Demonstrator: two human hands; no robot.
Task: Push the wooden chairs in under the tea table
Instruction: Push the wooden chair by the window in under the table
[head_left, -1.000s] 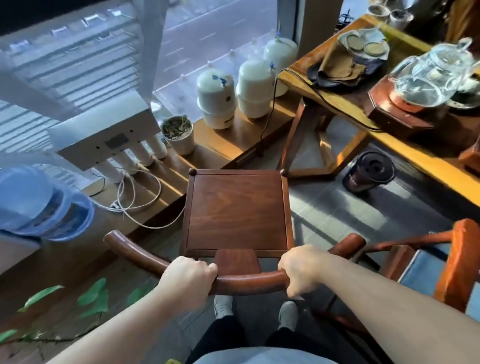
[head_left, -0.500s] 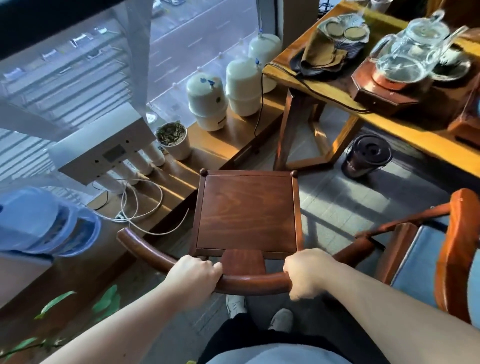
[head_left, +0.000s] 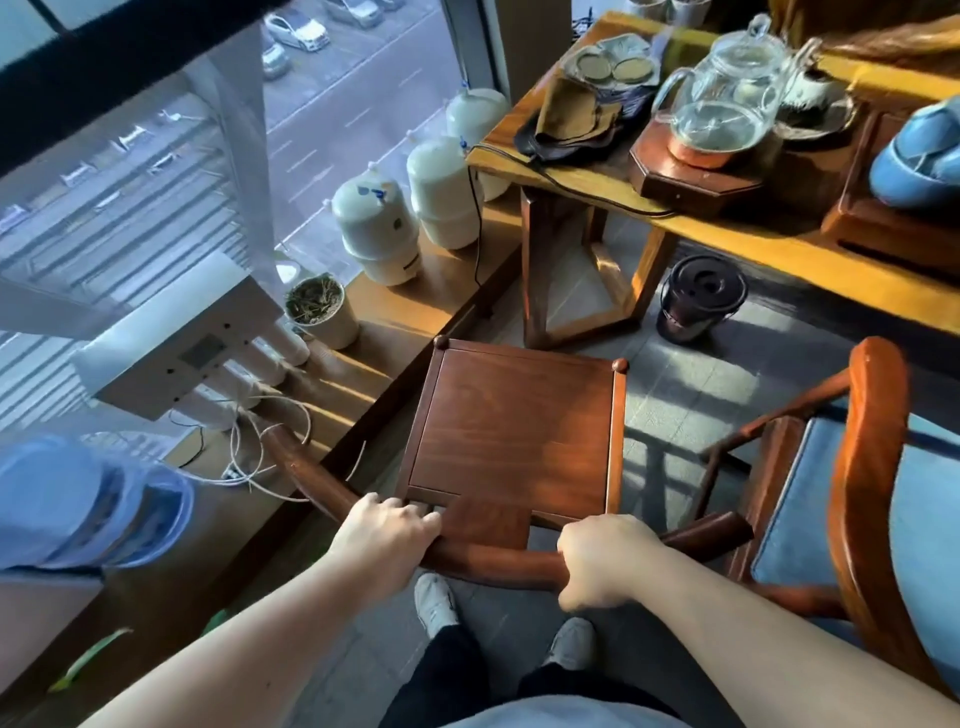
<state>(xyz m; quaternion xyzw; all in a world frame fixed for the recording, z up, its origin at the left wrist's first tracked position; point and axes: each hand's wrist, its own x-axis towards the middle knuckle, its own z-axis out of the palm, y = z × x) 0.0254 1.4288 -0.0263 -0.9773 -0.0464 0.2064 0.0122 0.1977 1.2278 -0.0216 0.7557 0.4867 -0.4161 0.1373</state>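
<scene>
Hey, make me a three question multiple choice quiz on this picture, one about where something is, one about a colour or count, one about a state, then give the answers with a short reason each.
1. Where is the dark bucket?
A. On the floor under the tea table
B. On the seat of the wooden chair
C. On the window ledge

2. How many white tanks stand in a row on the ledge?
A. One
B. Three
C. Five

3. What are the hands doing?
A. Both hang free
B. Only one touches the chair
C. Both grip the chair's curved back rail

Answers:
1. A, the bucket sits on the floor tiles beside the table leg, below the tabletop.
2. B, three rounded white tanks line up by the window.
3. C, the left hand and right hand each wrap the rail, either side of the back slat.
</scene>
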